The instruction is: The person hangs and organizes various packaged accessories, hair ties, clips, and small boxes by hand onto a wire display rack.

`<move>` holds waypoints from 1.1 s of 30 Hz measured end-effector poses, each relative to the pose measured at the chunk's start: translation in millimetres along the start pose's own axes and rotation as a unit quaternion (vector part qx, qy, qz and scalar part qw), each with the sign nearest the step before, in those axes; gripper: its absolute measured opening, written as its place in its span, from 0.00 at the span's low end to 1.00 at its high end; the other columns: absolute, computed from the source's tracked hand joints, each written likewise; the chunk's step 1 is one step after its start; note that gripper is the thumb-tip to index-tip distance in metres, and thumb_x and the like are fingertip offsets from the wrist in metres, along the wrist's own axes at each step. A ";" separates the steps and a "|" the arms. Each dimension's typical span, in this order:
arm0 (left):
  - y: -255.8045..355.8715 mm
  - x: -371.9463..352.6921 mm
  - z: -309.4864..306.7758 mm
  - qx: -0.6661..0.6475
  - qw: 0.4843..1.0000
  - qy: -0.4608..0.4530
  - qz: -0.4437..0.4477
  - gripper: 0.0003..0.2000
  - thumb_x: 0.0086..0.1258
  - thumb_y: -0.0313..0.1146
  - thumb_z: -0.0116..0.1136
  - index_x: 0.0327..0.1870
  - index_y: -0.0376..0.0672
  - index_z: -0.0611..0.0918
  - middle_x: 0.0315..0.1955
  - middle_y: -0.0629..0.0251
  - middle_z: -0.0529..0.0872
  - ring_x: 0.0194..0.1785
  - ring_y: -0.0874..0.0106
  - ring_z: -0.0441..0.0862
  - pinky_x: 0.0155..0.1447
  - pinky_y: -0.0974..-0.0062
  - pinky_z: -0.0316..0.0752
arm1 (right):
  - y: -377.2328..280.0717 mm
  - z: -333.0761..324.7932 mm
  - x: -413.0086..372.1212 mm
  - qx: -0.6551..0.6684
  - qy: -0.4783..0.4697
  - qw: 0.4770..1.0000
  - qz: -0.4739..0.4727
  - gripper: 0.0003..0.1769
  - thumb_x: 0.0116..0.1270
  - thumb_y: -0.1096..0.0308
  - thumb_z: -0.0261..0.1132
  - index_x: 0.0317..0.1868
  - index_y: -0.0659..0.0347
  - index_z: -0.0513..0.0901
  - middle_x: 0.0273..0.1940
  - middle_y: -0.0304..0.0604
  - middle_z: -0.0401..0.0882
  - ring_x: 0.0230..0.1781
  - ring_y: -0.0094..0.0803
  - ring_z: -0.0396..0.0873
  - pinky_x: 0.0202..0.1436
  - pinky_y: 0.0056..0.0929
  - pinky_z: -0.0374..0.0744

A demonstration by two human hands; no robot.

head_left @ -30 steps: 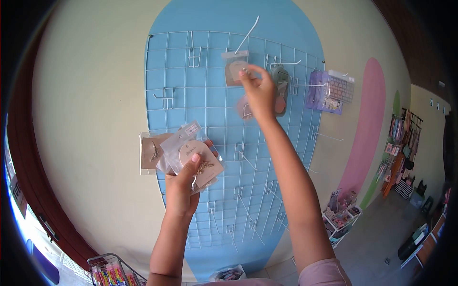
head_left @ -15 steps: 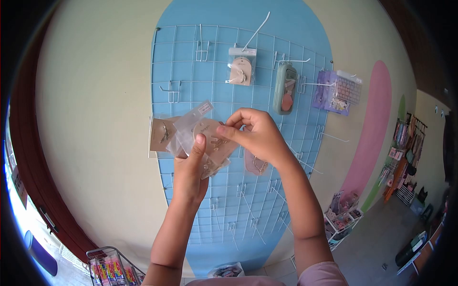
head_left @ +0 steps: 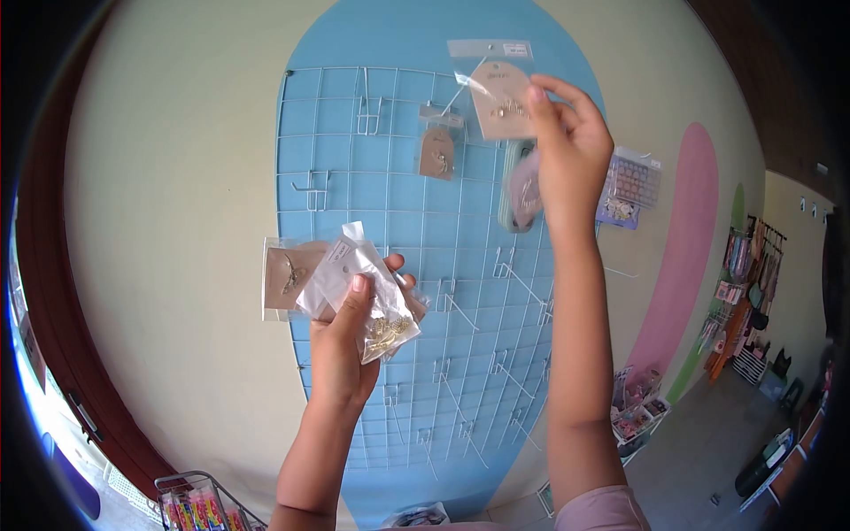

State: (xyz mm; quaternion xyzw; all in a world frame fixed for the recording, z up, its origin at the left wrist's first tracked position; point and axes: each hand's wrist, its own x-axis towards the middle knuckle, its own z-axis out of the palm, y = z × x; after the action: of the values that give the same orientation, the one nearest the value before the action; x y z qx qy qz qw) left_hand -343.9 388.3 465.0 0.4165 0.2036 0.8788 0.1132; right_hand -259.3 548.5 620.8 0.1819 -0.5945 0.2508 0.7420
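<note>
My right hand (head_left: pixel 574 146) is raised in front of the wire grid and pinches the right edge of a bagged jewelry card (head_left: pixel 498 102), beige with a gold-coloured piece on it. The bag's holed top overlaps the end of a white hook. Behind my right wrist hangs a pinkish packet (head_left: pixel 528 190); what holds it is hidden. Lower left, my left hand (head_left: pixel 343 341) is closed around a fanned stack of bagged jewelry cards (head_left: pixel 341 279), thumb on top. A similar bagged card (head_left: pixel 436 152) hangs on the hook beneath the raised one.
The white wire grid (head_left: pixel 336 212) on the blue wall carries several hooks, with more projecting below. A green case (head_left: pixel 516 212) and purple packets (head_left: pixel 620 212) hang at the right. A rack of colourful packs (head_left: pixel 199 509) stands lower left, a white shelf cart (head_left: pixel 639 423) lower right.
My right hand has pulled one bagged card off the stack and lifted it up and right to the upper hook. The pinkish packet rose too. My left hand keeps the stack, slightly lower in view.
</note>
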 end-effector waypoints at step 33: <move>0.7 26.3 5.1 0.095 0.994 0.020 0.056 0.22 0.73 0.42 0.55 0.59 0.35 0.71 0.50 0.56 0.80 0.52 0.68 0.80 0.53 0.69 0.78 | -8.0 20.9 -95.8 0.035 -0.339 0.923 0.180 0.21 0.55 0.55 0.75 0.34 0.66 0.82 0.27 0.38 0.80 0.30 0.23 0.78 0.35 0.24 0.75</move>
State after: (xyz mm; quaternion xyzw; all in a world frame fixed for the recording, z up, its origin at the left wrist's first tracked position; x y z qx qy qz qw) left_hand -356.4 398.7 486.3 0.4182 0.2648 0.8687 0.0201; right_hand -287.2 515.3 532.5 0.1720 -0.8241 0.3244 0.4313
